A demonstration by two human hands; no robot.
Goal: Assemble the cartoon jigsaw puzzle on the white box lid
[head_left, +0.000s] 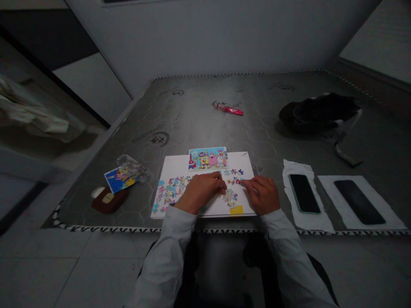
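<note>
A white board [180, 163] lies at the near edge of a grey mattress, with several loose coloured puzzle pieces [170, 192] scattered over it. A cartoon reference picture [208, 158] sits at the board's far edge. My left hand [201, 191] rests on the board with fingers curled, its tips beside a small cluster of joined pieces [231, 196]. My right hand [263, 194] lies at the board's right side, fingers pinched toward a piece near the left fingertips; what they hold is too small to make out. A yellow piece [236, 210] lies between the wrists.
Left of the board lie a clear bag with a picture card [123, 176] and a dark brown case [109, 200]. Two dark phones [303, 193] [358, 201] rest on white paper at the right. A red wrapper [228, 108] and a black cap [317, 110] lie farther back.
</note>
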